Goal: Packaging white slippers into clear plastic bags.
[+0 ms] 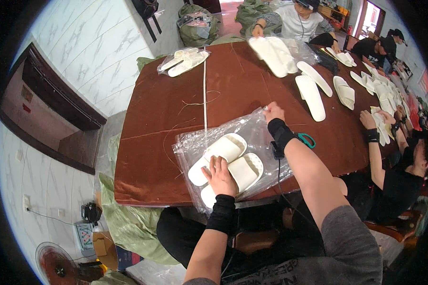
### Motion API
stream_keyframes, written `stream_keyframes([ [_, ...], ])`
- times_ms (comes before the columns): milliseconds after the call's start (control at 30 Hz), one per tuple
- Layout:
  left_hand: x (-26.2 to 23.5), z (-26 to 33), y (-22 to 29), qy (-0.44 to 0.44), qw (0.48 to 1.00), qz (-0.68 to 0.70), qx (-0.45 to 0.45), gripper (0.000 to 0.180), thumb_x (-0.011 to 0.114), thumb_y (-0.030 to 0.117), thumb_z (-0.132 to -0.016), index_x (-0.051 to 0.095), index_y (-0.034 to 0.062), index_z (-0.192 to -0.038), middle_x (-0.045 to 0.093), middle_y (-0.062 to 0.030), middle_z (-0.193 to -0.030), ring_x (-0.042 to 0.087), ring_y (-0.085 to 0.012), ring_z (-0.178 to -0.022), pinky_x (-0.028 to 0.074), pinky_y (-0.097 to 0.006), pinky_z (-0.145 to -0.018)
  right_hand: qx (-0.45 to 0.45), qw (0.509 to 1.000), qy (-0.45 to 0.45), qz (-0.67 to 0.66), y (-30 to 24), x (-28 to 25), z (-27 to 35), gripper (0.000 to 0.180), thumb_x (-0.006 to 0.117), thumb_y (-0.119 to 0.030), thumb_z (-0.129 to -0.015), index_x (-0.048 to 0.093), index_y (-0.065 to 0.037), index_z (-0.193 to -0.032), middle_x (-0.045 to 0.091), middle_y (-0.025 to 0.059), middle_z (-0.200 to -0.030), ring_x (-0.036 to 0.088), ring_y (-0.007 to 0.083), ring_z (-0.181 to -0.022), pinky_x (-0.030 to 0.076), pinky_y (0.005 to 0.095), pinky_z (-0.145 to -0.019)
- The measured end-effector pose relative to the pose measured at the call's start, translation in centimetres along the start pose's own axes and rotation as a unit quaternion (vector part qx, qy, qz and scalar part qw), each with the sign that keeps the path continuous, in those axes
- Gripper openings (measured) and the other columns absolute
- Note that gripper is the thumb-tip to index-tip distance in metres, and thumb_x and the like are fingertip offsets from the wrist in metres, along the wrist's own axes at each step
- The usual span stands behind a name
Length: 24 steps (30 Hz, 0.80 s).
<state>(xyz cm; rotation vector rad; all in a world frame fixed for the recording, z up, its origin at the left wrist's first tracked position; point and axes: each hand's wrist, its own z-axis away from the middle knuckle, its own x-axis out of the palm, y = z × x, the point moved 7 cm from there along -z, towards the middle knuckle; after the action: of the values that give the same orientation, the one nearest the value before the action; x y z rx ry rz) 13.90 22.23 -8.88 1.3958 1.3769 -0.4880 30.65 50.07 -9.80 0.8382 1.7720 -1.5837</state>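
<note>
A pair of white slippers [229, 147] lies side by side on clear plastic bags [266, 142] at the table's near edge. My left hand [221, 179] rests on the slippers with its fingers stretched out, not gripping them. Up and to the right, my right hand [274, 112] is closed on the far corner of the top plastic bag. Whether the slippers are inside that bag or on top of it, I cannot tell. Each of my wrists has a black band.
Teal-handled scissors [307, 140] lie right of my right wrist. Loose slippers [311, 97] lie farther right, and a bagged pair [183, 61] sits at the far left. Across the brown-covered table [152, 142] a person handles white slippers [274, 56]; others work on the right.
</note>
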Motion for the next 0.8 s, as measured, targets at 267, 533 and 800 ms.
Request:
stream_keyframes([
  [267,-0.6,-0.3,-0.4,0.011,1.000,0.011,-0.007,0.044,0.050,-0.001,-0.076,0.049,0.0006,-0.120,0.050,-0.0116,-0.131,0.034,-0.0318,-0.134,0.011,-0.061,-0.111,-0.448,0.874,-0.187,-0.007,-3.8,0.9,11.8,0.040,0.059,-0.012,-0.087,0.053,-0.012,-0.127,0.049,0.0162,-0.131,0.047,0.0339,-0.120,0.040,0.0417,-0.099],
  [533,0.1,0.4,-2.1,0.019,0.999,0.033,-0.031,0.043,0.051,0.003,-0.079,0.049,0.0037,-0.122,0.047,-0.0093,-0.133,0.032,-0.0299,-0.136,0.008,-0.062,-0.111,-0.431,0.870,-0.234,-0.038,-12.0,-1.1,18.5,0.044,0.065,-0.021,-0.084,0.055,-0.012,-0.127,0.044,0.0125,-0.138,0.050,0.0325,-0.116,0.042,0.0389,-0.098],
  [800,-1.6,-0.2,-9.4,-0.027,0.943,0.330,0.016,0.035,0.052,-0.005,-0.083,0.061,0.0041,-0.116,0.054,-0.0153,-0.128,0.041,-0.0315,-0.131,0.037,-0.034,-0.105,-0.431,0.838,-0.325,-0.080,-10.7,0.3,18.9,0.057,0.065,-0.020,-0.085,0.045,-0.016,-0.138,0.045,0.0103,-0.139,0.053,0.0301,-0.112,0.044,0.0361,-0.097],
])
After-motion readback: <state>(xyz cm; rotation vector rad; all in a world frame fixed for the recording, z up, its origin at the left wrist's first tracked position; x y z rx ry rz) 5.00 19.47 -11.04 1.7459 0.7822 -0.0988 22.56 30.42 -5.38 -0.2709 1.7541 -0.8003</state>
